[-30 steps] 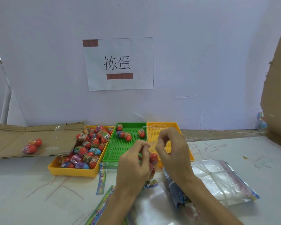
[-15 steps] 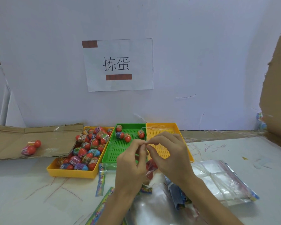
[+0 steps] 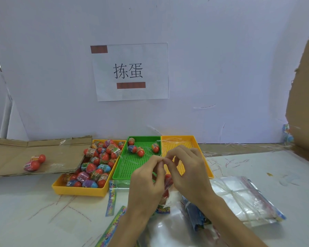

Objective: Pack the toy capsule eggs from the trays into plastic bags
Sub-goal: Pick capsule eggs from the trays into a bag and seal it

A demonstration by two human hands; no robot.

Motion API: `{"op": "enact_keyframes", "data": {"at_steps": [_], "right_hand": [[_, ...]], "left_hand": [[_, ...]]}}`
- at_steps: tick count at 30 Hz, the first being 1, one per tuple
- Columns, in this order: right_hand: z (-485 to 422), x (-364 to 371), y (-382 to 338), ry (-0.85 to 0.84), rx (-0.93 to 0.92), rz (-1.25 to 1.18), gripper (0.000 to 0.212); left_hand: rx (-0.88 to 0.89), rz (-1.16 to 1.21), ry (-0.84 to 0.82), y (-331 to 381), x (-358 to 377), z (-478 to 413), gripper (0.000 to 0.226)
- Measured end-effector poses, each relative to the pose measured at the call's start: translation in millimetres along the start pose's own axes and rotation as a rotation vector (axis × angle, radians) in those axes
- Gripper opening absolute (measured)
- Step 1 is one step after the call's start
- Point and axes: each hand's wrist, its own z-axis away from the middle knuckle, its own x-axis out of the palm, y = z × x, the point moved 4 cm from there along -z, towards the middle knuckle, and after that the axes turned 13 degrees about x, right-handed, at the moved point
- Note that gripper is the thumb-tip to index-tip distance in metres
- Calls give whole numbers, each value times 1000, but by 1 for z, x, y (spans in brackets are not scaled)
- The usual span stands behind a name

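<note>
Left hand (image 3: 146, 184) and right hand (image 3: 187, 172) pinch the bag (image 3: 169, 196) mouth between fingertips, bag hanging toward 6 o'clock; loose eggs (image 3: 140, 151) at 11 o'clock, nearer left hand.

We see bright, even, diffuse lighting; shadows are faint, as beside the left yellow tray (image 3: 78, 191). We note mild glare on the stacked plastic bags (image 3: 239, 198), wide-angle bending toward the frame edges, and slight overall softness.

Open table (image 3: 34, 207) at left; trays (image 3: 132, 168) ahead, bag stack (image 3: 248, 198) right.
</note>
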Motion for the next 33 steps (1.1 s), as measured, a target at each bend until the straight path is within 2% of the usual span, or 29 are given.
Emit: {"op": "enact_keyframes", "data": {"at_steps": [5, 11, 19, 24, 33], "right_hand": [[-1, -1, 3, -1, 32, 16, 6], [-16, -22, 31, 80, 238, -63, 12], [-6, -11, 4, -16, 10, -148, 8], [2, 6, 3, -170, 102, -201, 13], [1, 5, 6, -121, 108, -171, 7]], "left_hand": [[-10, 2, -2, 2, 1, 0, 15], [-24, -22, 42, 0, -1, 2, 15], [-28, -33, 26, 1, -2, 2, 14], [-24, -35, 40, 0, -3, 1, 27], [-3, -41, 27, 2, -1, 2, 24]]}}
